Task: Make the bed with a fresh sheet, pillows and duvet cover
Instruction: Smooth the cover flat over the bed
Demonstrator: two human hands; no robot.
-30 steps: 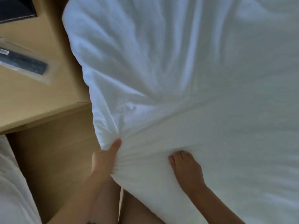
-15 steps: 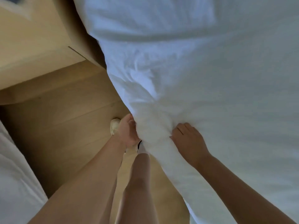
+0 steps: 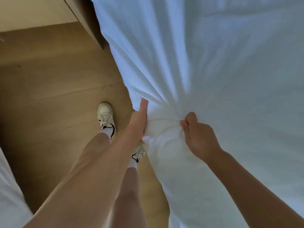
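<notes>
A white sheet (image 3: 213, 63) fills the right of the view and falls beside the wooden floor (image 3: 49, 96), its creases fanning from a gathered bunch. The left hand (image 3: 138, 124) grips that bunch, thumb straight. The right hand (image 3: 197, 137) pinches it with curled fingers. White sneakers (image 3: 105, 112) stand beside it.

**Hidden & cut off**

L hand (image 3: 138, 122): only thumb + back show, fingers buried in the bunched sheet (image 3: 213, 63). R hand (image 3: 199, 137): fingertips curl into the fold, out of sight. Sheet runs off frame at 12, 3 & 6 o'clock and covers whatever's under it. Shoe (image 3: 139, 151) at 7 o'clock of the bunch is mostly behind forearm + cloth. Wood unit (image 3: 32, 12) at 11 o'clock is cut by top edge. White fabric (image 3: 9, 195) at 8 o'clock is cut by left edge; can't tell what it is.
</notes>
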